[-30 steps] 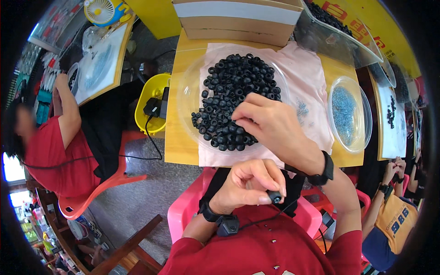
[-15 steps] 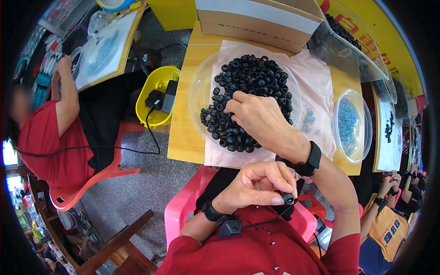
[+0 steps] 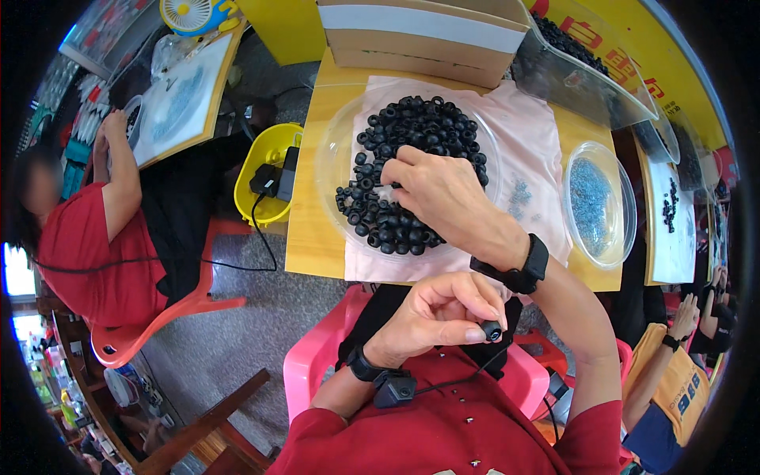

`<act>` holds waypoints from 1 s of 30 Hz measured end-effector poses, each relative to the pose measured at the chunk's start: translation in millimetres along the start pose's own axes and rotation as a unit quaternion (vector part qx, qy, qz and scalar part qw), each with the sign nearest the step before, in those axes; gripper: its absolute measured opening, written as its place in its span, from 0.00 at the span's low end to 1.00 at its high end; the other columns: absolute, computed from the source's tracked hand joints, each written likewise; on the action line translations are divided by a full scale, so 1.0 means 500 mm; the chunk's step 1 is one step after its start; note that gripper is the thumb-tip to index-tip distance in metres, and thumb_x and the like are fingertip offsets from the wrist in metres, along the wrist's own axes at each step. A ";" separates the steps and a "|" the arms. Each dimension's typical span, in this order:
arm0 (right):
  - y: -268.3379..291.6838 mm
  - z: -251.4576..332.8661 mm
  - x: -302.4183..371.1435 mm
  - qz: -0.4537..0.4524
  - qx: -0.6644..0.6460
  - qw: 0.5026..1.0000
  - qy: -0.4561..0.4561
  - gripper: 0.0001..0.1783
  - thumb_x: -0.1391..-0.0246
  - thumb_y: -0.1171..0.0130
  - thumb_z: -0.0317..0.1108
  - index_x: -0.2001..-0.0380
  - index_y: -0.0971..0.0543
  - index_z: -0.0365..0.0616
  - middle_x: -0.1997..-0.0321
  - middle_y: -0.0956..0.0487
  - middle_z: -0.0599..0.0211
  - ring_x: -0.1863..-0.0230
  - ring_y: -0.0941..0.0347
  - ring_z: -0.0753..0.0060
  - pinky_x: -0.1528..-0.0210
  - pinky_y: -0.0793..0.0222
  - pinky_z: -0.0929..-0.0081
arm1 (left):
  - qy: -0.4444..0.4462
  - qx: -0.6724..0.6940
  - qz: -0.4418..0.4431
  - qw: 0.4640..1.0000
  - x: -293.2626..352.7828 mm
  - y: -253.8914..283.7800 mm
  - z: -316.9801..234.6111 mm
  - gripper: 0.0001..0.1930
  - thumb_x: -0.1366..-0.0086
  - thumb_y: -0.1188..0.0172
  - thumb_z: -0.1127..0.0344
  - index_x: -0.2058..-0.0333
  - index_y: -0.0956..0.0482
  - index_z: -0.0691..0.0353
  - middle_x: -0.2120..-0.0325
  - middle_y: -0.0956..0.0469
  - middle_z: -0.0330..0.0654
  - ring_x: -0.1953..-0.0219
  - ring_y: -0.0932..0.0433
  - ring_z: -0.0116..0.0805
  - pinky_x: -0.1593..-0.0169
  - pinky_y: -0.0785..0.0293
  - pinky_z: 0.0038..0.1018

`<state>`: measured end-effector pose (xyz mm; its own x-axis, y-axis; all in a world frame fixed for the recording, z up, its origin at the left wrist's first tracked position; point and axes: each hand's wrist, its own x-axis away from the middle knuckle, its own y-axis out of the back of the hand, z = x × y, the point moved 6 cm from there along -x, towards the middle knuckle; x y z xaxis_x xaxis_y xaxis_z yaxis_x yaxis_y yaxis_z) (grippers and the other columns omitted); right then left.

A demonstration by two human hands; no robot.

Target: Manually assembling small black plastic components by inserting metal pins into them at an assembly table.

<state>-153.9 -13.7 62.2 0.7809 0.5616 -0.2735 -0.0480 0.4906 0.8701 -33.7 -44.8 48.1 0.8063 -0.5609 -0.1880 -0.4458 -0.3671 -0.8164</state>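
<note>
My left hand [image 3: 443,313] is near my chest, its thumb and fingertips pinching a small black round part [image 3: 492,331] with a hollow end. Over the work table, my right hand [image 3: 443,190] reaches into a heap of similar black parts [image 3: 419,127]. Its fingertips are drawn together at the left side of the heap; what they hold, if anything, is hidden. The heap lies in a wide, shallow clear tray [image 3: 326,170] on a pale pink cloth [image 3: 526,119].
A clear tub [image 3: 629,229] of small bluish pieces stands at the table's right. Behind the tray are a cardboard box [image 3: 419,51] and a clear bin [image 3: 546,83] of black parts. A yellow basket [image 3: 245,202] hangs left. A co-worker [image 3: 103,245] sits further left.
The table and its contents have shifted slightly left and up in view. My right hand stays in the heap. My left hand still pinches the black part, its hollow end now turned more into view.
</note>
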 end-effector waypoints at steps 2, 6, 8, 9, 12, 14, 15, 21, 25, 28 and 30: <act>-0.010 0.007 -0.004 0.015 -0.002 1.000 0.010 0.05 0.50 0.39 0.32 0.71 0.22 0.44 0.69 0.25 0.65 0.67 0.24 0.58 0.69 0.28 0.62 | -0.003 -0.005 0.001 1.000 0.002 -0.001 0.000 0.08 0.42 0.35 0.72 0.64 0.22 0.61 0.65 0.24 0.50 0.65 0.21 0.38 0.62 0.22 0.30; -0.037 0.012 -0.018 0.024 0.021 0.999 0.015 0.06 0.50 0.39 0.33 0.74 0.21 0.41 0.70 0.26 0.63 0.69 0.24 0.57 0.69 0.28 0.62 | -0.011 -0.006 0.003 1.000 0.005 -0.010 -0.007 0.08 0.42 0.35 0.72 0.63 0.23 0.61 0.65 0.24 0.50 0.66 0.21 0.37 0.63 0.22 0.29; -0.048 0.011 -0.018 0.030 0.025 0.999 0.018 0.07 0.50 0.39 0.33 0.75 0.21 0.40 0.70 0.26 0.61 0.69 0.24 0.55 0.69 0.28 0.61 | -0.006 0.022 0.030 0.999 0.008 -0.010 -0.006 0.08 0.41 0.37 0.76 0.62 0.23 0.62 0.62 0.24 0.48 0.60 0.23 0.35 0.55 0.26 0.29; -0.055 0.011 -0.018 0.035 0.027 0.999 0.016 0.07 0.50 0.39 0.33 0.75 0.21 0.40 0.70 0.26 0.60 0.69 0.24 0.54 0.69 0.28 0.61 | -0.003 0.037 0.042 0.998 0.012 -0.010 -0.005 0.08 0.41 0.38 0.78 0.62 0.23 0.63 0.61 0.24 0.47 0.57 0.24 0.33 0.50 0.28 0.29; -0.062 0.006 -0.020 0.043 0.027 0.999 0.011 0.07 0.50 0.40 0.33 0.75 0.19 0.40 0.70 0.24 0.60 0.69 0.23 0.54 0.68 0.28 0.60 | 0.001 0.039 0.039 0.998 0.018 -0.010 -0.002 0.08 0.41 0.38 0.78 0.62 0.23 0.62 0.61 0.24 0.48 0.58 0.24 0.33 0.51 0.27 0.28; -0.066 -0.001 -0.019 0.037 0.018 0.999 0.012 0.07 0.50 0.40 0.32 0.74 0.19 0.40 0.71 0.24 0.59 0.69 0.23 0.53 0.68 0.28 0.59 | 0.006 0.039 0.038 0.998 0.020 -0.017 0.001 0.08 0.41 0.37 0.77 0.63 0.23 0.62 0.61 0.24 0.48 0.59 0.23 0.33 0.52 0.27 0.28; -0.064 0.000 -0.017 0.030 0.014 0.999 0.015 0.07 0.50 0.40 0.32 0.74 0.18 0.41 0.71 0.23 0.59 0.69 0.23 0.53 0.68 0.28 0.59 | 0.008 0.037 0.038 0.999 0.021 -0.019 0.000 0.08 0.40 0.37 0.77 0.63 0.23 0.62 0.61 0.24 0.48 0.60 0.23 0.32 0.52 0.27 0.28; -0.059 0.004 -0.013 0.031 0.005 0.999 0.024 0.06 0.51 0.40 0.31 0.75 0.19 0.41 0.72 0.23 0.59 0.69 0.23 0.53 0.68 0.28 0.59 | 0.010 0.022 0.039 0.999 0.029 -0.023 0.006 0.08 0.41 0.36 0.76 0.63 0.23 0.62 0.61 0.23 0.47 0.59 0.23 0.32 0.52 0.27 0.28; -0.074 0.000 -0.020 0.025 0.015 0.999 0.016 0.06 0.53 0.39 0.31 0.76 0.20 0.40 0.71 0.22 0.59 0.68 0.22 0.53 0.67 0.27 0.60 | 0.018 0.013 0.026 0.999 0.036 -0.027 0.013 0.08 0.42 0.36 0.76 0.64 0.23 0.62 0.61 0.23 0.47 0.59 0.23 0.32 0.52 0.26 0.28; -0.048 -0.001 -0.018 0.007 0.009 1.000 -0.009 0.07 0.55 0.39 0.32 0.74 0.21 0.39 0.70 0.21 0.59 0.68 0.22 0.54 0.66 0.26 0.60 | 0.019 0.010 0.019 1.000 0.037 -0.030 0.014 0.07 0.42 0.37 0.77 0.64 0.23 0.63 0.61 0.23 0.48 0.59 0.23 0.33 0.53 0.26 0.27; -0.016 0.001 -0.002 -0.036 -0.007 0.999 -0.006 0.07 0.56 0.38 0.32 0.73 0.20 0.40 0.70 0.21 0.60 0.67 0.22 0.54 0.67 0.26 0.61 | 0.007 0.003 0.024 1.000 0.037 -0.027 0.016 0.07 0.42 0.37 0.77 0.64 0.23 0.63 0.61 0.24 0.48 0.60 0.23 0.33 0.53 0.25 0.27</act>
<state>-153.9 -18.6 55.8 0.7901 0.5163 -0.3305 0.0003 0.5388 0.8425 -9.6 -44.3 51.5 0.7787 -0.5877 -0.2195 -0.4809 -0.3346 -0.8104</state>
